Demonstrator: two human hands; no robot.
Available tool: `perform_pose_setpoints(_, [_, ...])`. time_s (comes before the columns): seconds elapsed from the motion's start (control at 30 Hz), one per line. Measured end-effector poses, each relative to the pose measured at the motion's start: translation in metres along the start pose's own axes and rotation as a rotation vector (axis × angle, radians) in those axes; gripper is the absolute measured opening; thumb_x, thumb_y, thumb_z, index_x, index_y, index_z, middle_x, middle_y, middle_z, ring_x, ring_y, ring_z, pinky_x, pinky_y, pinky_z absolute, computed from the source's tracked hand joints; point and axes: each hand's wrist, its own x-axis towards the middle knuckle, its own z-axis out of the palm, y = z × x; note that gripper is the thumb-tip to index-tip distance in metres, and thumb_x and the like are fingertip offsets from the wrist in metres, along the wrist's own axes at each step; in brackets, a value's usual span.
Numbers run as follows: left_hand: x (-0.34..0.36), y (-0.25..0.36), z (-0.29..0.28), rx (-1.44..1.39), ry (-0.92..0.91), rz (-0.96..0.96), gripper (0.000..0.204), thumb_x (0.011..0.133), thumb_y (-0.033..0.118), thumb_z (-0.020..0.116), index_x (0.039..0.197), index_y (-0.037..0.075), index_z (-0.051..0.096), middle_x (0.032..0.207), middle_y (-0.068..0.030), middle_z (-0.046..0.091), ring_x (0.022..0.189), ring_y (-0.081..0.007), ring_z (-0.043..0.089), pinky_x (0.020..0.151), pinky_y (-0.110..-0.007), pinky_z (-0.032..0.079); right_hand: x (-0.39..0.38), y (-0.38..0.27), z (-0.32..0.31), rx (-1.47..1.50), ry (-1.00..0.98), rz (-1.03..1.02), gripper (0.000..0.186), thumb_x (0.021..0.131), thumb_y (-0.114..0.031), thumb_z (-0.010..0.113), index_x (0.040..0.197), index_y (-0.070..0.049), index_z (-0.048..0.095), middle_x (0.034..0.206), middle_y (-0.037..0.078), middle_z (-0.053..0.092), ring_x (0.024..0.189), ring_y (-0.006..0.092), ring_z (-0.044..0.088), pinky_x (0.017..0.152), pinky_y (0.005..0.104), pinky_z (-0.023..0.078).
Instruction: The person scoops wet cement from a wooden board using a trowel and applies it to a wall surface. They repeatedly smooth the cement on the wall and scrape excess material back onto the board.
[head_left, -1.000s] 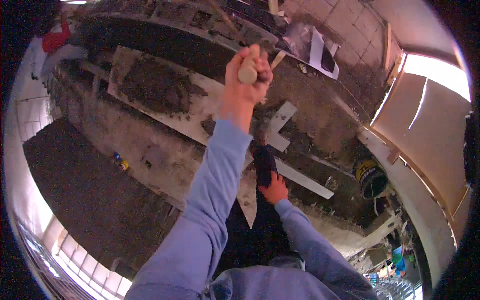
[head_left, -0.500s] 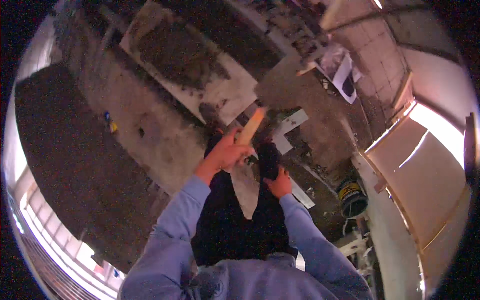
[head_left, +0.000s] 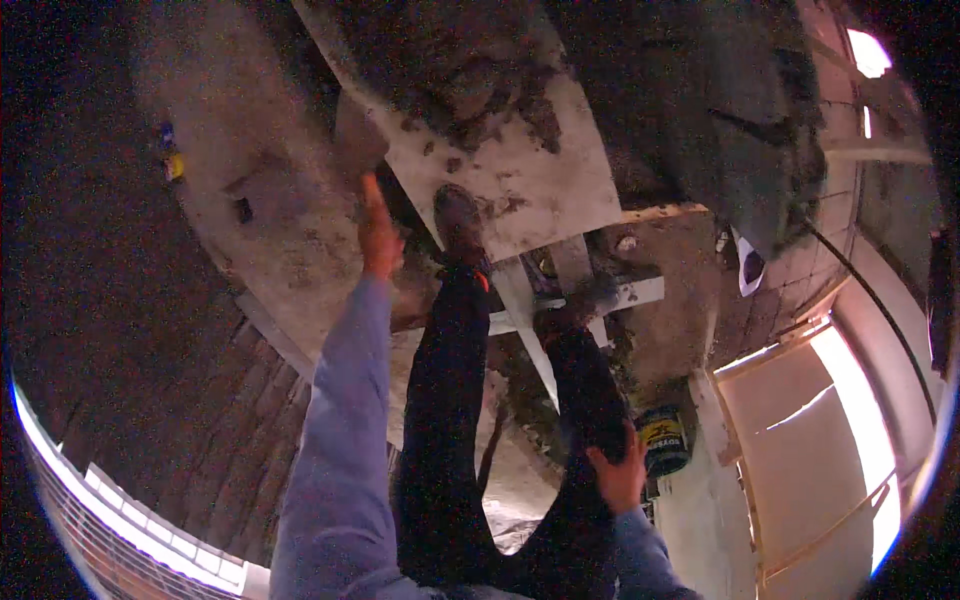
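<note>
My left hand [head_left: 380, 240] reaches forward to the left of my left leg, its fingers closed. Just beyond it is a flat grey-brown blade [head_left: 357, 135], which looks like that of a trowel; the handle is hidden in the blurred fingers. The blade is over the rough grey floor, beside the left edge of a pale board [head_left: 540, 190] smeared with dark wet material. My right hand [head_left: 620, 470] rests on my right trouser leg near the knee, thumb and fingers apart, holding nothing.
My left shoe [head_left: 458, 215] is on the board's near edge. Pale strips [head_left: 630, 293] lie crosswise near my right foot. A dark bucket with a yellow label [head_left: 663, 440] stands to the right by a pale ledge. A small blue-and-yellow object [head_left: 174, 163] lies far left.
My left hand has swung from between my knees out to the left and forward. The right hand still rests on the leg. The view has shifted, and my legs are farther apart.
</note>
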Motion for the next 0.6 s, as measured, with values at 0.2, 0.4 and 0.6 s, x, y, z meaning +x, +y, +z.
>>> perform_pose_setpoints(0.2, [0.094, 0.020, 0.097, -0.248, 0.111, -0.021, 0.045, 0.098, 0.047, 0.053, 0.102, 0.002, 0.052, 0.064, -0.0052, 0.053, 0.051, -0.0162, 0.055, 0.044, -0.035, 0.042, 0.009, -0.013, 0.014, -0.164, 0.085, -0.056, 0.079, 0.072, -0.029, 0.079, 0.139, -0.004, 0.044, 0.130, 0.023, 0.051, 0.123, 0.0419, 0.048, 0.104, 0.0469, 0.040])
perform_pose_setpoints(0.4, [0.059, 0.091, 0.089, -0.232, 0.092, -0.046, 0.044, 0.097, 0.048, 0.055, 0.095, 0.004, 0.050, 0.063, -0.0048, 0.052, 0.045, -0.0161, 0.050, 0.040, -0.035, 0.042, -0.027, -0.038, -0.029, -0.062, 0.031, -0.084, 0.077, 0.072, -0.027, 0.079, 0.138, -0.003, 0.046, 0.128, 0.023, 0.051, 0.121, 0.0408, 0.049, 0.104, 0.0464, 0.039])
perform_pose_setpoints(0.6, [0.002, 0.072, 0.049, -0.189, 0.029, -0.112, 0.042, 0.098, 0.049, 0.050, 0.095, 0.007, 0.049, 0.066, -0.0041, 0.052, 0.048, -0.0149, 0.051, 0.041, -0.032, 0.042, -0.036, 0.006, -0.029, -0.053, 0.120, -0.144, 0.082, 0.070, -0.035, 0.081, 0.137, -0.004, 0.046, 0.129, 0.021, 0.051, 0.122, 0.0381, 0.049, 0.104, 0.0460, 0.039])
